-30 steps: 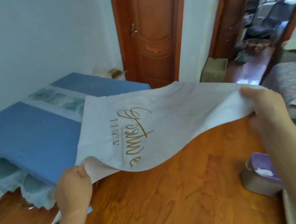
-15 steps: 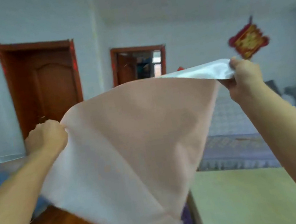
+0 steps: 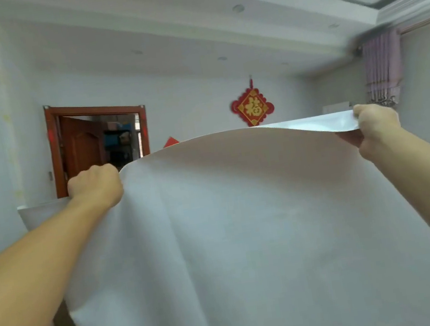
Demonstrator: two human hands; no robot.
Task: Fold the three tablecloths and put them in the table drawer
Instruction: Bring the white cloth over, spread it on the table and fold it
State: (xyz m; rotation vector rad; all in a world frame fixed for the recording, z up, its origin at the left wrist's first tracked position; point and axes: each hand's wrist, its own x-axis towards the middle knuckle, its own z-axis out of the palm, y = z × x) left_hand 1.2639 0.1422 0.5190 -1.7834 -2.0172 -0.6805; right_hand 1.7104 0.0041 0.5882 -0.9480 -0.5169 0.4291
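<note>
Once swung up off the wooden table, hung spread at head height: white tablecloth (image 3: pixel 248 241) pinched along its top edge by left hand (image 3: pixel 96 186) and right hand (image 3: pixel 375 125), fingers curled. Shaken flat, seemingly; not yet folded, drawer unseen.

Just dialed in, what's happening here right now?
A person holds a white tablecloth up at arm's length. The left hand grips one part of the top edge and the right hand grips the other, so the cloth hangs spread out in front of the camera, bulging a little in the middle. It is not folded yet, and no drawer is in view. Behind it are an open doorway and a red wall ornament.
</note>
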